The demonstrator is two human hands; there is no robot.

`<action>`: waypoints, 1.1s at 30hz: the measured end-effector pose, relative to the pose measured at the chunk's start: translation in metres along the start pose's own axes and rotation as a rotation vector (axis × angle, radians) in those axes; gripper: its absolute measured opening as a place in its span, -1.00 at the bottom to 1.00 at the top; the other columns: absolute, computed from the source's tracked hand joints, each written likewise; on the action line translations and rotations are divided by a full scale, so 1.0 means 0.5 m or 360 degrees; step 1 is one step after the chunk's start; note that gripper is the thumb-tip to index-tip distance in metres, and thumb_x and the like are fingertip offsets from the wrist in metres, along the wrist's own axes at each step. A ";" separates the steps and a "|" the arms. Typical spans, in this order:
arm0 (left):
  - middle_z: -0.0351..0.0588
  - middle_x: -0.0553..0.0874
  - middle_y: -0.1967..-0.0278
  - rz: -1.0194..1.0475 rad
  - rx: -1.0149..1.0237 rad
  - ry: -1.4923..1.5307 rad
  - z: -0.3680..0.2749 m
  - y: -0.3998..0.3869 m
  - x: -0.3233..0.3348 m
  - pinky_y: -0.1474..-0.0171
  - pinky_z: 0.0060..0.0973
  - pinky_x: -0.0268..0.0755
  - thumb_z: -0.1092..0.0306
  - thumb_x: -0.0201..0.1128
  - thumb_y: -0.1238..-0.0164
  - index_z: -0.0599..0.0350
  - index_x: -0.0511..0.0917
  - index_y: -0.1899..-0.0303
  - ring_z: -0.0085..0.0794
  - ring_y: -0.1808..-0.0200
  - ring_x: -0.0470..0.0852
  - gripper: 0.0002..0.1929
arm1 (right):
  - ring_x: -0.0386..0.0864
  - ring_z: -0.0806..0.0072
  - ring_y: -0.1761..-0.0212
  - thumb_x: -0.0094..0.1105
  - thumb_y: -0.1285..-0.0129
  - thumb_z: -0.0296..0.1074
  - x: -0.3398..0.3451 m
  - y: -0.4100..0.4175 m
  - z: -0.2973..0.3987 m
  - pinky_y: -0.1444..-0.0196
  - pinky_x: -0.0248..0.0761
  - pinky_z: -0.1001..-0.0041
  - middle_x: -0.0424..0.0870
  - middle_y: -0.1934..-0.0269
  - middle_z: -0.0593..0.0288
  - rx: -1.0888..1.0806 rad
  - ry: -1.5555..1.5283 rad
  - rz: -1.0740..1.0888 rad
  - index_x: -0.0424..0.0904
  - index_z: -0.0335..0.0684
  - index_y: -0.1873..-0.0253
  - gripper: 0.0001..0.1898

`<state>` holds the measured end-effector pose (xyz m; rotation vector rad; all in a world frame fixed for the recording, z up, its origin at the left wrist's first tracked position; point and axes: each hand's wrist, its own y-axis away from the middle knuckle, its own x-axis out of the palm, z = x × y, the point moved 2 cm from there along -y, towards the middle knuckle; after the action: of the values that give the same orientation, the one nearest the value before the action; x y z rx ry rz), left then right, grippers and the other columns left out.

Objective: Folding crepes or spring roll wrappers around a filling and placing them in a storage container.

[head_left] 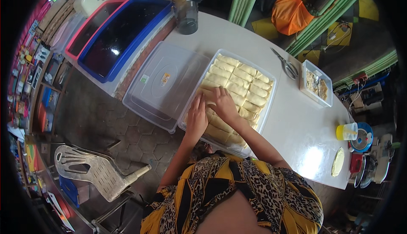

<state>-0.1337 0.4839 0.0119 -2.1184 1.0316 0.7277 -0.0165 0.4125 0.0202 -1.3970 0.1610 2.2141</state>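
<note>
A shallow clear plastic container (269, 106) lies before me on the table, packed with rows of pale dough rolls (237, 89). Over its left side, my left hand (197, 116) and my right hand (225, 104) are close together around one dough roll (207, 95). The left fingertips touch its left end, while the right fingers and thumb curl about its right part. My hands and forearms cover some rolls below. Left of the container and right beside it is a clear plastic lid (165, 87) with stickers, partly over the table edge.
Scissors (289, 68) and a small container of crumbly filling (316, 86) with a utensil sit to the right. Farther right are a yellow-based cup (346, 131) and a flat dough round (338, 161). A pitcher (187, 19) and a blue-rimmed tray (108, 76) stand at the back left; a plastic chair (98, 173) is below.
</note>
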 end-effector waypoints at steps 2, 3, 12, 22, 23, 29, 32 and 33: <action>0.24 0.34 -0.30 0.0019 0.0013 -0.0032 0.001 0.001 -0.004 -0.34 -0.16 0.22 0.61 0.00 -0.30 0.40 0.28 -0.28 0.10 -0.32 0.32 -0.52 | 0.45 0.08 -0.08 0.39 0.00 -0.32 -0.016 0.018 0.000 -0.09 0.39 0.26 0.45 0.05 -0.03 0.0050 0.0237 -0.0115 0.32 -0.36 -0.08 -0.43; 0.25 0.33 -0.31 0.0029 0.0020 -0.0058 -0.003 -0.002 -0.004 -0.34 -0.16 0.22 0.61 0.00 -0.30 0.39 0.28 -0.28 0.11 -0.33 0.31 -0.51 | 0.45 0.08 -0.08 0.39 0.00 -0.32 -0.018 0.022 -0.006 -0.09 0.39 0.26 0.45 0.05 -0.03 0.0070 0.0238 -0.0129 0.32 -0.36 -0.08 -0.43; 0.27 0.28 -0.34 0.0159 0.0143 -0.0198 0.010 -0.009 0.000 -0.36 -0.14 0.19 0.69 0.04 -0.17 0.23 0.36 -0.30 0.14 -0.35 0.27 -0.42 | 0.44 0.20 -0.02 0.13 -0.12 -0.37 -0.029 0.028 -0.024 -0.08 0.34 0.34 0.47 0.10 0.00 -0.0278 0.0584 -0.0112 0.37 -0.31 -0.02 -0.64; 0.04 0.08 -0.49 0.0350 0.0170 -0.0358 -0.024 -0.015 0.042 -0.49 -0.24 -0.03 0.75 -0.05 -0.09 0.11 0.19 -0.42 -0.03 -0.50 0.04 -0.25 | 0.16 0.14 -0.48 0.05 -0.25 -0.32 0.030 0.102 -0.030 -0.41 0.14 0.24 0.19 -0.44 -0.11 -0.0226 0.0765 0.0035 0.21 -0.43 -0.39 -0.38; 0.05 0.09 -0.49 0.0339 0.0204 -0.0338 -0.020 -0.015 0.043 -0.50 -0.23 -0.05 0.76 -0.06 -0.08 0.11 0.19 -0.42 -0.03 -0.51 0.02 -0.24 | 0.12 0.18 -0.50 0.07 -0.24 -0.32 0.032 0.103 -0.034 -0.44 0.12 0.24 0.13 -0.47 -0.08 -0.0180 0.0683 0.0046 0.14 -0.40 -0.43 -0.33; 0.20 0.14 -0.45 0.0189 0.0160 -0.0249 -0.022 -0.022 0.033 -0.50 -0.16 -0.11 0.73 -0.09 -0.14 0.17 0.27 -0.37 0.09 -0.50 0.02 -0.34 | 0.27 0.18 -0.42 0.09 -0.22 -0.32 -0.054 0.168 -0.041 -0.38 0.19 0.23 0.21 -0.43 -0.08 -0.0078 0.0153 -0.0562 0.15 -0.38 -0.42 -0.33; 0.25 0.23 -0.40 -0.0065 0.0270 -0.0153 -0.113 -0.041 0.057 -0.46 -0.13 0.00 0.67 -0.09 -0.27 0.23 0.30 -0.34 0.12 -0.45 0.14 -0.44 | 0.34 0.13 -0.36 0.15 -0.16 -0.35 -0.136 0.258 -0.095 -0.33 0.23 0.22 0.30 -0.36 -0.10 0.0021 -0.0045 -0.0843 0.22 -0.38 -0.35 -0.36; 0.25 0.23 -0.40 -0.0031 0.0316 -0.0116 -0.151 -0.048 0.072 -0.46 -0.13 0.00 0.67 -0.09 -0.27 0.23 0.30 -0.34 0.12 -0.45 0.14 -0.44 | 0.37 0.12 -0.33 0.19 -0.13 -0.38 -0.164 0.299 -0.113 -0.31 0.25 0.22 0.34 -0.32 -0.10 0.0040 -0.0149 -0.0982 0.28 -0.38 -0.30 -0.39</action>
<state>-0.0805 0.4215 0.0412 -1.9163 0.9996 0.6596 -0.0148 0.2340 0.0405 -1.1292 -0.2457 1.7444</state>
